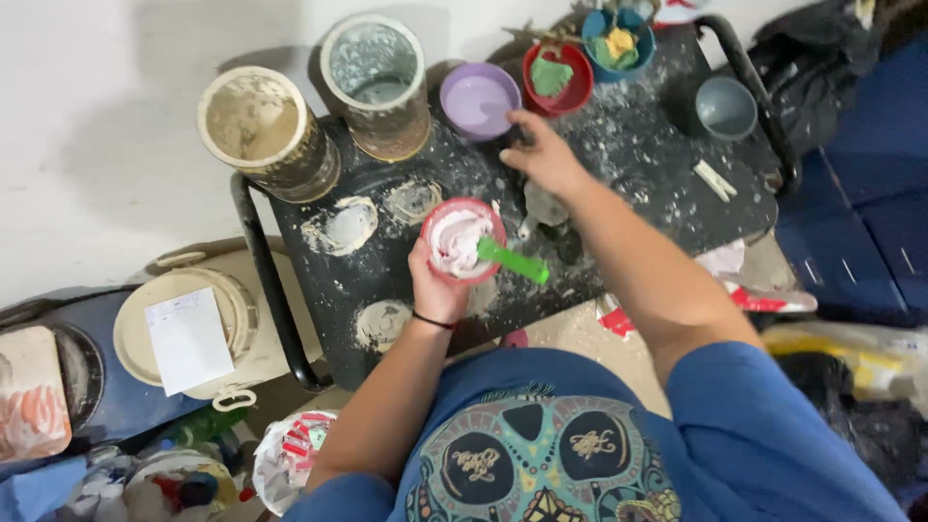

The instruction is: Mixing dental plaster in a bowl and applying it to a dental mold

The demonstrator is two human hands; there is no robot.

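The left hand [437,288] grips a red bowl [462,240] of pale paste over the cart [638,145]; its green spatula [512,260] could tip out. The right hand [541,155], fingers loosely open, reaches for the purple bowl [479,100].

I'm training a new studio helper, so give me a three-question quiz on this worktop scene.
1. True or false: the left hand holds a pink bowl with a green spatula in it.
2. Which bowl is the right hand closest to? A) grey bowl B) purple bowl C) blue bowl
3. Fill in: the red bowl holds a lump of ____ material.

Key
1. True; the spatula handle sticks out over the rim.
2. B; the fingers reach the black tray right beside its rim.
3. Green.
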